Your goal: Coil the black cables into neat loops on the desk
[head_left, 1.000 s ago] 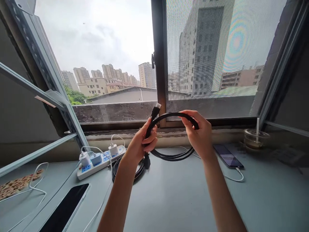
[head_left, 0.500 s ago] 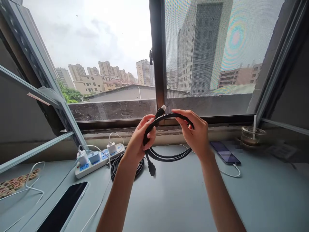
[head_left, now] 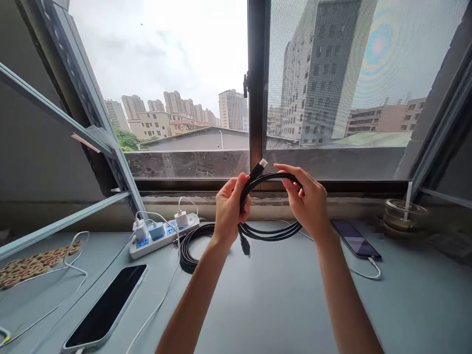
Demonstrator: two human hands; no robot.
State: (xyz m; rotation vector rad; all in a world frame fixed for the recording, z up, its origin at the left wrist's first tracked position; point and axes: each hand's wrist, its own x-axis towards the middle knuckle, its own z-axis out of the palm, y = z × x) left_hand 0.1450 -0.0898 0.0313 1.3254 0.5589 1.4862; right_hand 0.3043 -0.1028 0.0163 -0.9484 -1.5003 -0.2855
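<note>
A black cable (head_left: 271, 238), wound into a loop of several turns, is held up above the table between both hands. My left hand (head_left: 231, 206) is closed round the loop's left side. One plug (head_left: 257, 169), with a pale tip, sticks up beside the left fingers, and the other black plug (head_left: 245, 245) hangs below that hand. My right hand (head_left: 308, 196) has thumb and fingers closed on the loop's upper right. A second coil of black cable (head_left: 190, 253) lies on the table behind my left forearm, which hides part of it.
A white power strip (head_left: 162, 238) with chargers stands at the back left. A large phone (head_left: 106, 305) lies at front left, a smaller phone (head_left: 356, 239) at right near a lidded cup with a straw (head_left: 403, 216). White charging wires cross the grey table (head_left: 280, 305). Metal frame bars (head_left: 121, 167) rise at left.
The view has turned a little to the left, so everything sits further right. Both hands keep hold of the looped cable, whose shape is nearly the same.
</note>
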